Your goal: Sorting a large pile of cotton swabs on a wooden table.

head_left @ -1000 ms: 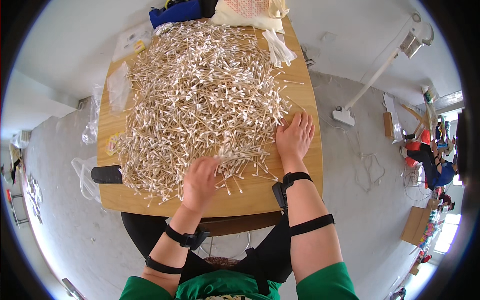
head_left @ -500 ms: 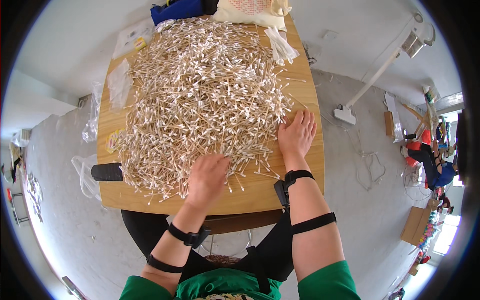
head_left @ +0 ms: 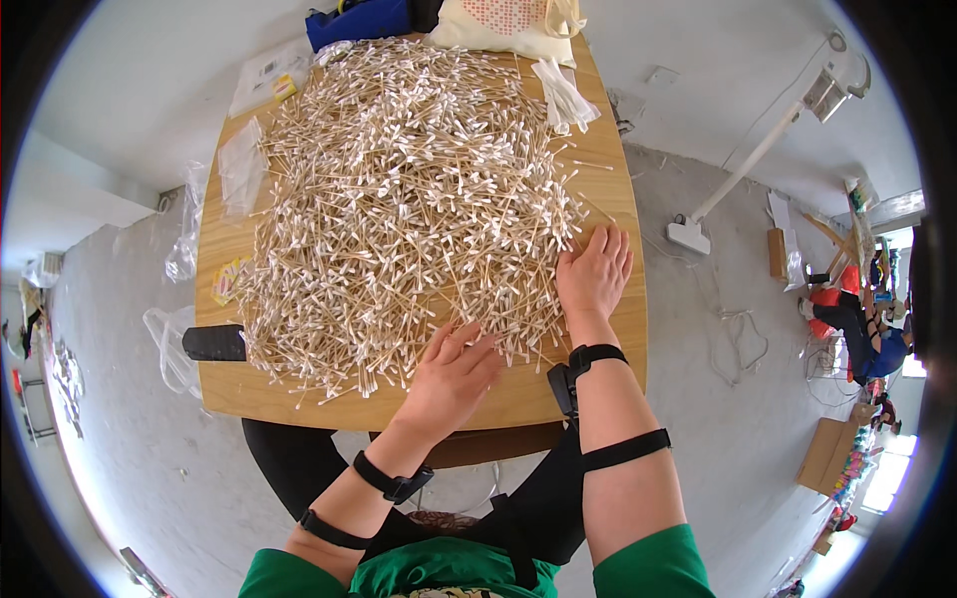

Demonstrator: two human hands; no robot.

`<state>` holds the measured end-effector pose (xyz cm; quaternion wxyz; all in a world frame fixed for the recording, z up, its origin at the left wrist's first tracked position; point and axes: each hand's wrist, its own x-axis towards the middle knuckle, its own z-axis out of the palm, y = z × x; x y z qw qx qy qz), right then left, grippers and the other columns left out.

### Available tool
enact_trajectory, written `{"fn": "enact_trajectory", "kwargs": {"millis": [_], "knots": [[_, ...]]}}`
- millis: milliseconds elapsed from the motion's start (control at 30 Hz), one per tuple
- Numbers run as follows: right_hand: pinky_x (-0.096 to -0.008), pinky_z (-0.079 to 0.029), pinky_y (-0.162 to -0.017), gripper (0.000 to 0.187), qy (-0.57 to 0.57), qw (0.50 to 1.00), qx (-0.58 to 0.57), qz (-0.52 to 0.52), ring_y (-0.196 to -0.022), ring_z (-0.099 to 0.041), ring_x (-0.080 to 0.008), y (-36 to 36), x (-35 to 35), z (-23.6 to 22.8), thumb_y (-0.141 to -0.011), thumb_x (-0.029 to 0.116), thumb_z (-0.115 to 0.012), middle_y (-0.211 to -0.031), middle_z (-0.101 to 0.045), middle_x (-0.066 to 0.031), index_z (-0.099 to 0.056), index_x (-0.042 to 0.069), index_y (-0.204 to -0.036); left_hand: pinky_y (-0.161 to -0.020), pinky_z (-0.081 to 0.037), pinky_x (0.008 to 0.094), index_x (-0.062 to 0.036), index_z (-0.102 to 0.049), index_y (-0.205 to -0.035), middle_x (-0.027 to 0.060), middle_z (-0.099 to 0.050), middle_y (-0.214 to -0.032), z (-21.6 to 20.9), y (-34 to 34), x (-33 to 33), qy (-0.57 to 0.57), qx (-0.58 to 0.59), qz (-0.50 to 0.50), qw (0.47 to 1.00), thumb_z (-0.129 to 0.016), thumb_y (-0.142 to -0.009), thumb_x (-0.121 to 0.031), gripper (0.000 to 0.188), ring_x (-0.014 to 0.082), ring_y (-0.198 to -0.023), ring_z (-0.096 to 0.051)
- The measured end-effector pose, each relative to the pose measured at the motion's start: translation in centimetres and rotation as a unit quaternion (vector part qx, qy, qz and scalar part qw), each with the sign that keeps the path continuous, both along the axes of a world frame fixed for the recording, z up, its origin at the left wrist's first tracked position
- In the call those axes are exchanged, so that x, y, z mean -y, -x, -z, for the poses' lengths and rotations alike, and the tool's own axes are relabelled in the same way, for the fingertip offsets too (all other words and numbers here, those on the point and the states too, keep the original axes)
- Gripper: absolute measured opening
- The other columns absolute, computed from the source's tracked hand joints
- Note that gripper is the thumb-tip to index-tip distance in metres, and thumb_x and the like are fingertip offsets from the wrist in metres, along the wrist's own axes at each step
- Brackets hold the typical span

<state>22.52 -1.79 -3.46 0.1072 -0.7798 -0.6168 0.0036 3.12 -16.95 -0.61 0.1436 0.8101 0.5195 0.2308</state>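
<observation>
Fingers (head_left: 482,355) are loose on my left hand (head_left: 451,387) and right hand (head_left: 594,277); one hard push could spill swabs (head_left: 399,199) off the surface (head_left: 239,387), lower middle.

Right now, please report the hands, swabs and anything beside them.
Cotton swabs heaped loosely. Left hand open at near edge, right hand open at right. Black object at left.

At the far end of a wooden table (head_left: 513,404), a blue bag (head_left: 361,24) beside a cream bag (head_left: 488,36) patterned in red; at right, a white stick vacuum (head_left: 750,160) on gray floor (head_left: 718,429), a cardboard box (head_left: 823,453) and a person (head_left: 885,354) in blue.
</observation>
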Motion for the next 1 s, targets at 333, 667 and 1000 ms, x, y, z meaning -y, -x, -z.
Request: {"fn": "enact_trajectory", "kwargs": {"millis": [333, 667, 1000], "knots": [[-0.0467, -0.019, -0.118, 0.055, -0.005, 1.000, 0.001, -0.005, -0.142, -0.027, -0.0332, 0.1, -0.1, 0.1, -0.089, 0.030, -0.057, -0.148, -0.038, -0.0164, -0.044, 0.001, -0.133, -0.100, -0.044, 0.0422, -0.0084, -0.065, -0.107, 0.0040, -0.064, -0.113, -0.5, 4.2, 2.1, -0.021, 0.012, -0.059, 0.998, -0.068, -0.081, -0.012, 0.027, 0.0249, -0.110, -0.057], [-0.0475, -0.020, -0.117, 0.055, -0.020, 1.000, 0.001, -0.007, -0.142, -0.029, -0.0346, 0.0, -0.1, 0.0, -0.088, 0.029, -0.057, -0.147, -0.039, -0.0173, -0.044, 0.001, -0.133, -0.093, -0.044, 0.0447, -0.0078, -0.064, -0.111, 0.0096, -0.060, -0.116, -1.6, 2.0, -3.8, 0.038, 0.077, -0.073, 0.994, -0.066, -0.085, -0.011, 0.027, 0.0324, -0.110, -0.055], [-0.0468, -0.020, -0.118, 0.055, -0.018, 1.000, 0.005, -0.010, -0.142, -0.029, -0.0341, 0.1, 0.1, 0.0, -0.085, 0.026, -0.060, -0.147, -0.039, -0.0168, -0.046, 0.001, -0.132, -0.098, -0.043, 0.0416, -0.0098, -0.062, -0.112, 0.0073, -0.058, -0.117, -0.5, -0.4, -5.8, 0.001, 0.006, 0.016, 1.000, -0.068, -0.083, -0.019, 0.031, 0.0279, -0.116, -0.052]]}}
